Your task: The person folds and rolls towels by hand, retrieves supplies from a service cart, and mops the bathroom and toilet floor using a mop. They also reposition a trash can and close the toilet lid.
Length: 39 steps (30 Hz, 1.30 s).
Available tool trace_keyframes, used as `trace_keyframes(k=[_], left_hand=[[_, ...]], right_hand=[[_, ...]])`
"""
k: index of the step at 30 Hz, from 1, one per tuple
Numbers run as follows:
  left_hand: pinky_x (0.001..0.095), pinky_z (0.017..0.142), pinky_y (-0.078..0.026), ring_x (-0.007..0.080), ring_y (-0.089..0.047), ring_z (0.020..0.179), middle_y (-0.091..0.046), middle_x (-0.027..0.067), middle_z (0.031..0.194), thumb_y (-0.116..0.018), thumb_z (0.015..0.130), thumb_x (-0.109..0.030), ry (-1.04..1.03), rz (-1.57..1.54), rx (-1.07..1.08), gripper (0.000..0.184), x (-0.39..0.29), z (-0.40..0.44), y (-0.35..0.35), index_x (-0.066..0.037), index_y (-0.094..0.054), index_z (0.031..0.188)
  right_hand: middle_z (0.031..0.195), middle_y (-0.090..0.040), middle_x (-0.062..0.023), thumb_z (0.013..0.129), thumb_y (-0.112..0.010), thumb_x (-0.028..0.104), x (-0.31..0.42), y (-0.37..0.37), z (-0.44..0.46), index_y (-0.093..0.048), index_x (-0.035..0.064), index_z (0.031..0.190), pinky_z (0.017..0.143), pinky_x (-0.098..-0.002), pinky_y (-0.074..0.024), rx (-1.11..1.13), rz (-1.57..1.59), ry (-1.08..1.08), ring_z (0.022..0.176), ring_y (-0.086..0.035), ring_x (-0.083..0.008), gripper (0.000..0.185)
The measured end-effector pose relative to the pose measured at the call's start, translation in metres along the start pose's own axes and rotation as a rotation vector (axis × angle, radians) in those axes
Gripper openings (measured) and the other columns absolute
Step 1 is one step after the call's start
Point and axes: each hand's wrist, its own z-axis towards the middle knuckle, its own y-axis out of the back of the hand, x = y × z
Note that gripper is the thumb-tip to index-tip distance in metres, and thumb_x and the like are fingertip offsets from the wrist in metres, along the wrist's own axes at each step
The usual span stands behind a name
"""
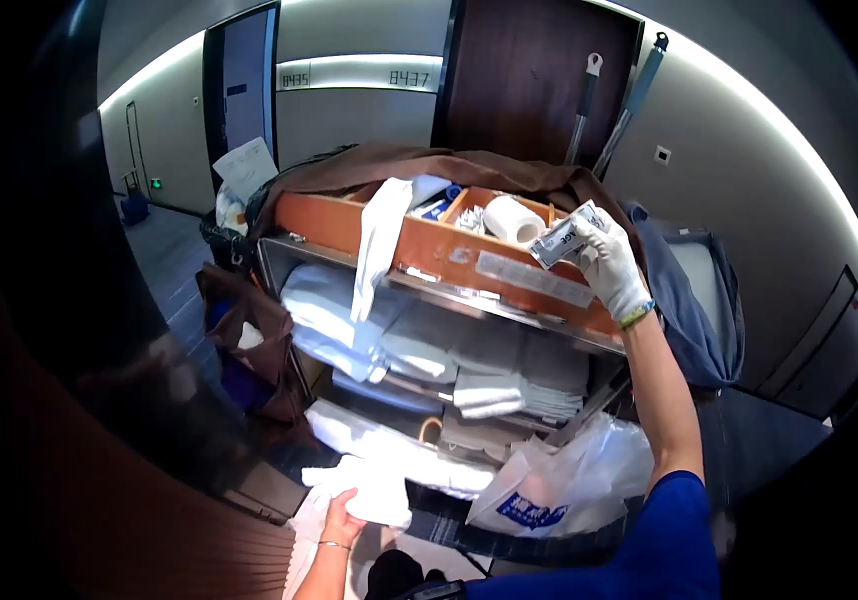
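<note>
My right hand (611,268), in a white glove, is raised at the right end of the cart's wooden top tray (349,226). Its fingers close round a small grey-and-white printed packet (561,240); whether there is more than one I cannot tell. A white toilet roll (512,220) lies in the tray just left of the packet. Low in front of the cart, my bare left hand (342,522) grips a bundled white cloth (369,490). The cloth hides part of the fingers.
Folded white towels (429,350) fill the cart shelves. A white plastic bag (564,480) hangs low on the right, a brown bag (249,335) on the left. A blue-grey bag (694,300) hangs at the right end. Two long handles (639,95) rise behind, before a dark door (534,80).
</note>
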Motion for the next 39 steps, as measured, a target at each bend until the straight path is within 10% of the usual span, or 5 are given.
trace_keyframes(k=[14, 20, 23, 27, 39], left_hand=[[0.0579, 0.079, -0.049, 0.0297, -0.053, 0.105, -0.050, 0.0088, 0.122, -0.051, 0.089, -0.037, 0.204, 0.692, 0.005, 0.044, -0.032, 0.321, -0.038, -0.011, -0.046, 0.124], [0.0322, 0.060, -0.052, 0.0197, -0.062, 0.076, -0.063, 0.0092, 0.094, -0.057, 0.086, -0.026, 0.359, 0.822, -0.149, 0.027, -0.052, 0.184, 0.011, -0.007, -0.053, 0.106], [0.0365, 0.054, -0.047, 0.0230, -0.060, 0.075, -0.061, 0.0046, 0.097, -0.058, 0.083, -0.044, 0.372, 0.792, -0.224, 0.058, -0.051, 0.132, 0.159, -0.016, -0.040, 0.130], [0.0327, 0.045, -0.046, 0.0199, -0.057, 0.055, -0.059, 0.0071, 0.068, -0.040, 0.088, -0.018, 0.376, 0.869, -0.446, 0.024, -0.067, 0.057, 0.195, -0.009, -0.062, 0.082], [0.0203, 0.077, -0.044, 0.0088, -0.057, 0.087, -0.062, 0.0038, 0.098, -0.058, 0.089, -0.018, -0.210, 0.887, 0.098, 0.033, 0.016, 0.037, -0.143, -0.001, -0.054, 0.117]], right_hand=[[0.089, -0.063, -0.0042, 0.088, -0.056, 0.021, -0.067, -0.004, 0.217, -0.054, 0.0085, 0.093, 0.081, -0.0371, -0.0471, 0.208, 0.010, -0.356, 0.082, -0.061, -0.0173, 0.013], [0.095, -0.063, -0.0087, 0.078, -0.063, 0.028, -0.043, 0.030, 0.264, -0.066, 0.0132, 0.089, 0.097, -0.0472, -0.0313, 0.435, -1.957, 0.794, 0.108, -0.050, -0.0265, 0.019], [0.094, -0.065, -0.0089, 0.076, -0.064, 0.032, -0.041, 0.003, 0.257, -0.070, 0.0152, 0.076, 0.093, -0.0440, -0.0361, 0.166, -2.074, 0.481, 0.097, -0.056, -0.0266, 0.018], [0.087, -0.064, -0.0217, 0.074, -0.059, 0.023, -0.073, 0.013, 0.275, -0.068, 0.0029, 0.085, 0.081, -0.0418, -0.0463, 0.026, -1.658, 0.232, 0.088, -0.060, -0.0362, 0.024], [0.110, -0.062, -0.0133, 0.090, -0.045, 0.033, -0.115, 0.013, 0.280, -0.060, 0.0098, 0.115, 0.083, -0.0306, -0.0441, 0.698, -1.849, -0.154, 0.097, -0.059, -0.0207, 0.037]])
